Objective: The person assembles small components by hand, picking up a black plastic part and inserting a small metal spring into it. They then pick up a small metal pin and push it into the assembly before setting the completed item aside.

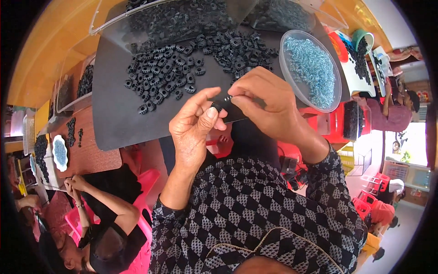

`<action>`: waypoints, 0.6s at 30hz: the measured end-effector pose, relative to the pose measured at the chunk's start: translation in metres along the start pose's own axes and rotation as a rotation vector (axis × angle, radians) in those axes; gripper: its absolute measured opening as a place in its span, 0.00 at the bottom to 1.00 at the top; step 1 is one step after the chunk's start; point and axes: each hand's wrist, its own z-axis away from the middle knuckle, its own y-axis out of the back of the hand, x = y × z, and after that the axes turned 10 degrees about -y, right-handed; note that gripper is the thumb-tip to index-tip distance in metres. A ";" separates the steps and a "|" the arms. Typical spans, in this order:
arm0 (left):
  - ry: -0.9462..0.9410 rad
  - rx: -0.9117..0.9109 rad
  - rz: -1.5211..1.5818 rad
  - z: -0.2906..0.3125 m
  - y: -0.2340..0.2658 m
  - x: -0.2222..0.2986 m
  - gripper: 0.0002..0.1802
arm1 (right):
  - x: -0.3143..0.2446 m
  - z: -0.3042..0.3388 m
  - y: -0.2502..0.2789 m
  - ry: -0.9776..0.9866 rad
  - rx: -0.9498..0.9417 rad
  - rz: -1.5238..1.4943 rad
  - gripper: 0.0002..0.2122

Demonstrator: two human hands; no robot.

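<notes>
Working over dark table (pixel 109 125); containers first: at right edge, round clear tub (pixel 296 91) loaded with pale-blue see-through pieces (pixel 315 68), piled thickest toward upper and right side, too small to tell singly; along far edge, wide clear bin (pixel 132 19) with lots of black parts behind its wall; in front of it on table, two loose heaps, left heap (pixel 159 73) more spread out, right heap (pixel 235 52) nearer the tub, nearly joined at the top; off to left on neighbouring brown table (pixel 93 141), white scalloped dish (pixel 61 169) with light-blue contents, plus another clear bin (pixel 68 106) with black parts; at far upper right, green tub (pixel 358 35) tipped toward black parts on white surface (pixel 358 77). Pinching one black piece (pixel 216 106) in left hand (pixel 192 122), between thumb and curled fingers, index stretched out toward the right, forearm coming up from below; bringing right hand (pixel 269 93) in from the right, wrist bent, thumb and index pressed together at tiny shiny bit (pixel 227 97), just beside black piece, contact too small to tell; both hands above near edge of table, in front of the heaps
</notes>
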 end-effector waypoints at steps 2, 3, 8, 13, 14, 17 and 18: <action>0.034 -0.005 -0.006 0.000 0.001 0.000 0.16 | -0.001 0.002 -0.001 -0.044 -0.010 0.013 0.05; 0.069 -0.015 -0.012 0.000 0.001 0.001 0.16 | -0.001 0.003 -0.003 -0.045 -0.011 0.015 0.05; 0.050 -0.020 0.042 -0.001 -0.003 0.004 0.15 | 0.001 0.003 -0.011 -0.005 0.070 0.002 0.05; 0.032 -0.076 -0.108 0.000 0.000 0.003 0.17 | 0.002 0.003 -0.013 0.005 0.075 0.007 0.05; 0.032 -0.076 -0.108 0.000 0.000 0.002 0.17 | 0.002 0.003 -0.013 0.005 0.075 0.005 0.05; 0.033 -0.022 0.025 0.000 -0.001 0.002 0.12 | 0.003 0.004 -0.013 0.014 0.088 0.020 0.06; 0.047 -0.007 0.041 -0.001 -0.001 0.003 0.10 | 0.002 0.005 -0.012 0.014 0.088 0.021 0.06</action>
